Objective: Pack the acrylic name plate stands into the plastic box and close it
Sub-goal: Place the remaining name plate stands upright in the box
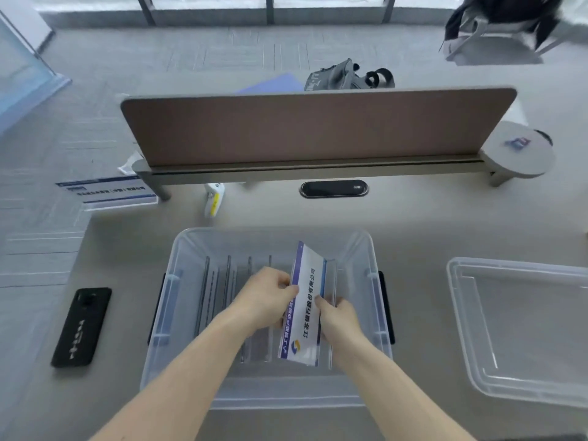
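A clear plastic box (178,249) sits open on the table in front of me. Several acrylic name plate stands (219,288) stand on edge in its left half. Over the box's middle I hold another name plate stand (310,281) with a white and blue printed card, tilted on its long edge. My left hand (267,297) grips its left face and my right hand (340,316) grips its right side. The box's clear lid (521,329) lies flat on the table to the right. One more name plate stand (108,190) rests at the table's far left corner.
A black phone (81,327) lies left of the box. A small white and yellow device (213,198) sits behind the box below a brown desk divider (311,128). A black oval cable port (334,188) is set in the table. A round grey shelf (518,154) sticks out at the divider's right end.
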Demonstrator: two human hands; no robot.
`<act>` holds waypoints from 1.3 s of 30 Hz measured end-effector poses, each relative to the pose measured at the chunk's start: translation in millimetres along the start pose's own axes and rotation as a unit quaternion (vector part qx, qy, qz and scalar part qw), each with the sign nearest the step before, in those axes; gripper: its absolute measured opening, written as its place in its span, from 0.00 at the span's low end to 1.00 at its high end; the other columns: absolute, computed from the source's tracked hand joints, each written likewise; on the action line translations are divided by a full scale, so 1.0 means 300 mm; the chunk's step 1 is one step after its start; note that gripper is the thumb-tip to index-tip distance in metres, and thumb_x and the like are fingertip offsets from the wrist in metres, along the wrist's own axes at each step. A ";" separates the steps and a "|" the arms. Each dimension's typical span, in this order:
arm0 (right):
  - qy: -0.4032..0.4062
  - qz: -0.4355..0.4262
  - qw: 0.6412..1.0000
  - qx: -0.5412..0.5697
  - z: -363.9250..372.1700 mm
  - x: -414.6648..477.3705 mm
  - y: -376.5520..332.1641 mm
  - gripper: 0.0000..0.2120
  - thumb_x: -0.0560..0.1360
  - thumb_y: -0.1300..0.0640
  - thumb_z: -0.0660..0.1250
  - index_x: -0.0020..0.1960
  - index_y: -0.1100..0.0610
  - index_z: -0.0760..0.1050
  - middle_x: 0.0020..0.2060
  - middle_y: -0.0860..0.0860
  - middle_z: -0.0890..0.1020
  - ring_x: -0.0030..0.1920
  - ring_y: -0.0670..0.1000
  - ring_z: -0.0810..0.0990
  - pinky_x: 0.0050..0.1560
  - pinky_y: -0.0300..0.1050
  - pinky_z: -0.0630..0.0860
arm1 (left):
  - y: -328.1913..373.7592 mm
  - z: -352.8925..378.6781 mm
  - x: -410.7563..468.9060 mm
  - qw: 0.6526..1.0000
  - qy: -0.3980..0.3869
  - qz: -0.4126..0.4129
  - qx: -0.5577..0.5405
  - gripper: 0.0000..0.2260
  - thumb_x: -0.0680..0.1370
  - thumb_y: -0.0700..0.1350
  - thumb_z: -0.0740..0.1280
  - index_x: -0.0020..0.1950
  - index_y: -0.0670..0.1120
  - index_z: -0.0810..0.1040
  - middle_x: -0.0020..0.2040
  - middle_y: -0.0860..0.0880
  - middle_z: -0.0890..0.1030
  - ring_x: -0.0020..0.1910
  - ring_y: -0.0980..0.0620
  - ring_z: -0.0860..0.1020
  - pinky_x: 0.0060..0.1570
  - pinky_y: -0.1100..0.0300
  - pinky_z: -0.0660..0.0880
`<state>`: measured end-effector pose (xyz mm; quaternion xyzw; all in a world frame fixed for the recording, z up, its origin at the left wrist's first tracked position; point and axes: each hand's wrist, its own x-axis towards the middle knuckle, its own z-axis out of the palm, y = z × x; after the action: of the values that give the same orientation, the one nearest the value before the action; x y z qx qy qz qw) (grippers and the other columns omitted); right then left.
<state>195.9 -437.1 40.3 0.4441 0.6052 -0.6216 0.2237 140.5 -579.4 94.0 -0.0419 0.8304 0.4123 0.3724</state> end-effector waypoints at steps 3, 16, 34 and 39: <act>0.015 -0.003 0.999 -0.029 0.012 0.053 0.011 0.15 0.80 0.53 0.64 0.63 0.57 0.69 0.53 0.55 0.84 0.50 0.56 0.84 0.50 0.53 0.81 | -0.030 0.038 0.034 1.000 0.015 0.001 0.014 0.15 0.79 0.49 0.63 0.49 0.38 0.82 0.43 0.38 0.86 0.35 0.43 0.84 0.43 0.41 0.84; 0.042 0.015 0.984 -0.174 0.095 0.273 0.111 0.09 0.74 0.50 0.55 0.46 0.54 0.68 0.49 0.56 0.71 0.35 0.51 0.69 0.29 0.40 0.61 | -0.097 0.216 0.128 0.985 0.106 -0.005 0.137 0.14 0.83 0.50 0.62 0.39 0.45 0.72 0.34 0.48 0.76 0.32 0.46 0.76 0.25 0.59 0.64; -0.018 -0.011 0.987 -0.159 0.121 0.208 0.093 0.20 0.82 0.46 0.51 0.68 0.49 0.73 0.70 0.51 0.72 0.64 0.55 0.75 0.68 0.60 0.73 | -0.127 0.006 0.084 0.941 0.122 -0.022 0.314 0.11 0.82 0.49 0.65 0.55 0.41 0.76 0.47 0.43 0.81 0.48 0.42 0.83 0.46 0.50 0.81; -0.044 -0.044 0.980 -0.191 0.154 0.220 0.089 0.17 0.83 0.51 0.49 0.57 0.54 0.76 0.64 0.53 0.74 0.45 0.49 0.75 0.56 0.49 0.75 | -0.173 0.024 0.116 0.959 0.142 -0.018 0.245 0.13 0.80 0.46 0.67 0.63 0.43 0.79 0.54 0.43 0.84 0.51 0.43 0.84 0.51 0.49 0.83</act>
<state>171.4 -468.4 -34.8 0.3378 0.7216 -0.5227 0.3033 139.3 -600.2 34.7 -0.0226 0.9495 0.1788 0.2567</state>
